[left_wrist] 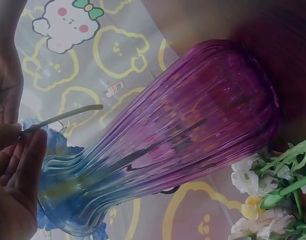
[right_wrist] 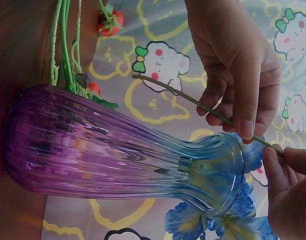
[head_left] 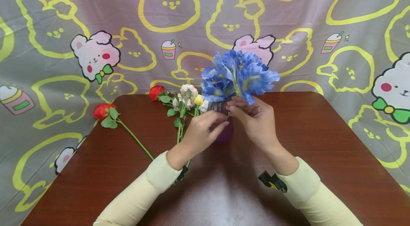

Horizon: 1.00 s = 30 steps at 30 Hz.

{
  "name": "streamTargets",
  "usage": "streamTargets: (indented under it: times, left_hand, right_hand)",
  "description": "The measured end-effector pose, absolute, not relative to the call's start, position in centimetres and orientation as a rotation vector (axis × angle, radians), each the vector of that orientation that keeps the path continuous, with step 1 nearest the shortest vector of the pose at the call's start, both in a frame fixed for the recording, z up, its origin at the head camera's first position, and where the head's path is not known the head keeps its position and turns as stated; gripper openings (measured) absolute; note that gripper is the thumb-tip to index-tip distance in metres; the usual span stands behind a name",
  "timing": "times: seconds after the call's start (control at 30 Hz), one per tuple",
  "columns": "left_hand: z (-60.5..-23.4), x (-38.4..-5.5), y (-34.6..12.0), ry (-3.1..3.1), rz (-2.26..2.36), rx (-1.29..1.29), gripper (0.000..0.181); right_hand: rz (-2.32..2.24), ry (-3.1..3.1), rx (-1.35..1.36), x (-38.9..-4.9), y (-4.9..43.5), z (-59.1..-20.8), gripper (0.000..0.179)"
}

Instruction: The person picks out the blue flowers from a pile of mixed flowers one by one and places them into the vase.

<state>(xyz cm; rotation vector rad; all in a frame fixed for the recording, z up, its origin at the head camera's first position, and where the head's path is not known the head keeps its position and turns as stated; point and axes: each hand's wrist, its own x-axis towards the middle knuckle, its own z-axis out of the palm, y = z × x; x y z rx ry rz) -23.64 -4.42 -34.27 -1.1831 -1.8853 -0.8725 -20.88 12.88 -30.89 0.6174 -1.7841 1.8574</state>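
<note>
A ribbed glass vase (right_wrist: 87,145), purple below and blue at the neck, stands on the table. In the head view, my left hand (head_left: 203,130) and right hand (head_left: 257,122) meet at its mouth. Both pinch the thin green stem (right_wrist: 178,92) of a blue flower (head_left: 256,82), whose bloom is above the right hand. In the right wrist view, the left hand grips nearer the stem's free end, which lies outside the glass. Another blue bloom (head_left: 216,83) is over the vase opening, and a dark stem (left_wrist: 137,155) shows inside the glass.
Left of the vase lie white flowers (head_left: 188,95), a small yellow bloom (head_left: 199,100) and a red rose (head_left: 156,92). Farther left is another red rose (head_left: 103,112) with its long stem across the brown table (head_left: 320,140). A patterned cloth (head_left: 192,41) hangs behind.
</note>
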Motion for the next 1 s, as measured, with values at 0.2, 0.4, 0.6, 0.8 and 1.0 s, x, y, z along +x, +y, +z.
streamTargets:
  times: [0.2, 0.4, 0.6, 0.8, 1.0]
  left_hand:
    - [-34.4, -23.8, -4.4, -1.892, -0.877, -1.184, 0.01]
    - [-34.6, -24.2, -4.5, -1.875, -0.881, -1.205, 0.015]
    - [-34.8, -24.6, -4.9, -1.894, -0.895, -1.184, 0.019]
    - [-35.1, -25.3, -5.5, -1.963, -0.884, -1.102, 0.021]
    - [-35.5, -26.1, -6.2, -2.042, -0.933, -1.006, 0.023]
  right_hand:
    - [1.903, -1.748, 0.649, -20.9, 13.0, -30.9, 0.018]
    - [1.893, -1.721, 0.677, -21.1, 13.5, -30.8, 0.016]
    - [1.871, -1.698, 0.695, -21.2, 14.2, -30.2, 0.013]
    - [1.836, -1.659, 0.704, -21.3, 15.1, -29.4, 0.012]
    - [1.82, -1.607, 0.68, -21.3, 15.7, -28.9, 0.015]
